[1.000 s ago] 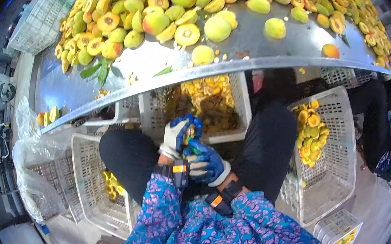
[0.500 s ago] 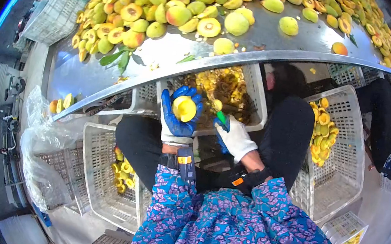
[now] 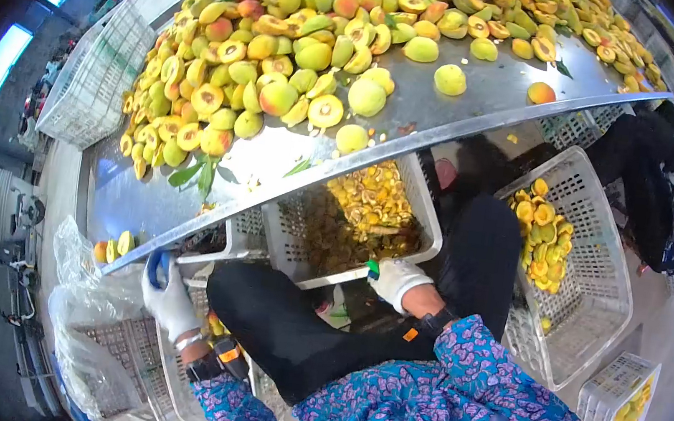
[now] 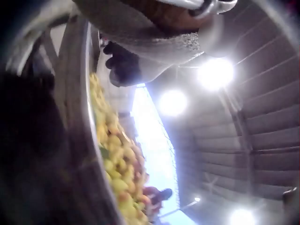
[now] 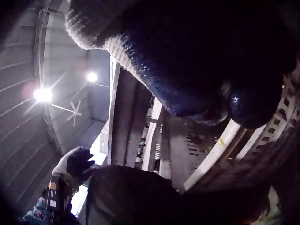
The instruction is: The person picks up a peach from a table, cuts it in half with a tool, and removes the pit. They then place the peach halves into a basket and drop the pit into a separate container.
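Observation:
My left hand point(image 3: 168, 297), in a white glove with blue-coated fingers, is out beside the table's front left corner. Its fingers look loosely bent in the right wrist view, and nothing shows in them. Closest to it on the tabletop are a few cut peach pieces point(image 3: 126, 243). My right hand point(image 3: 398, 284), gloved alike, grips a tool with a green handle point(image 3: 373, 269) over the near rim of a crate point(image 3: 284, 229); the tool's working end is hidden. That crate holds yellow fruit scraps point(image 3: 376, 203).
A heap of whole and halved peaches point(image 3: 288, 61) covers the metal table point(image 3: 483, 115). Peach halves lie in the right crate point(image 3: 593, 250); another crate point(image 3: 184, 390) stands left of my knee point(image 3: 269, 320). Clear plastic sheeting point(image 3: 79, 288) hangs at the left.
The hands were together over the lap, then apart, a hollowed peach half in the left palm. The left hand has since swung left, without the half. The right hand keeps the green-handled tool.

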Action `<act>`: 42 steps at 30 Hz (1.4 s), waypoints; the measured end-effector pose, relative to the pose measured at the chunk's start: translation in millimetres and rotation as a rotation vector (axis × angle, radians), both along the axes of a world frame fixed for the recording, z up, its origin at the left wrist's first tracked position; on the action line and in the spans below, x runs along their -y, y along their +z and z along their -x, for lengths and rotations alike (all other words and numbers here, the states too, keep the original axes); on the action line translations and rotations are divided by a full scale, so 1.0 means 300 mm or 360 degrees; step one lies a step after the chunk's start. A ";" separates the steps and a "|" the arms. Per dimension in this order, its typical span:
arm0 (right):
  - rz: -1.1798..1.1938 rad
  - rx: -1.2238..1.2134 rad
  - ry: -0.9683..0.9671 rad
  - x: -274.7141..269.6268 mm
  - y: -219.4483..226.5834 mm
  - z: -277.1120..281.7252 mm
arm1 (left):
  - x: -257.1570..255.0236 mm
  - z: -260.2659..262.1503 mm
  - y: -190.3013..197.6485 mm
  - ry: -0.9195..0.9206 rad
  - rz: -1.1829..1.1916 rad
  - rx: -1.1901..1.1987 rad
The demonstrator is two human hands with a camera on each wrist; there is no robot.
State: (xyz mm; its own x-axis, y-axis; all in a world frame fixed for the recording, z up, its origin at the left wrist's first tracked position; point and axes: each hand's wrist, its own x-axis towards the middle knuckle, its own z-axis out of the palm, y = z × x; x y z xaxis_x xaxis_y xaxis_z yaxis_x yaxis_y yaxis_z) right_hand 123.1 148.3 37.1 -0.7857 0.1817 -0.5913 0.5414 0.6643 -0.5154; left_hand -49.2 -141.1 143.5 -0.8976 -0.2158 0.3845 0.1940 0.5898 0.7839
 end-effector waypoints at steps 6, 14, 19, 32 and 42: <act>0.0335 -0.0193 -0.0160 -0.020 -0.037 -0.009 | -0.708 0.149 0.099 -0.0688 0.0629 0.0235; 0.0245 -0.0301 -0.0354 0.001 -0.074 -0.017 | -1.023 0.236 0.049 -0.1135 0.1813 0.0109; 0.0351 -0.0259 -0.0293 -0.024 -0.017 -0.007 | -0.883 0.260 -0.018 -0.1162 0.1015 0.0111; 0.1527 -0.0268 -0.0993 0.031 0.021 -0.006 | -0.422 -0.222 -0.171 -0.1022 -0.3110 0.1327; 0.0175 -0.0662 0.0234 0.103 0.162 -0.020 | -0.371 -0.267 -0.336 -0.1022 -0.2422 0.1562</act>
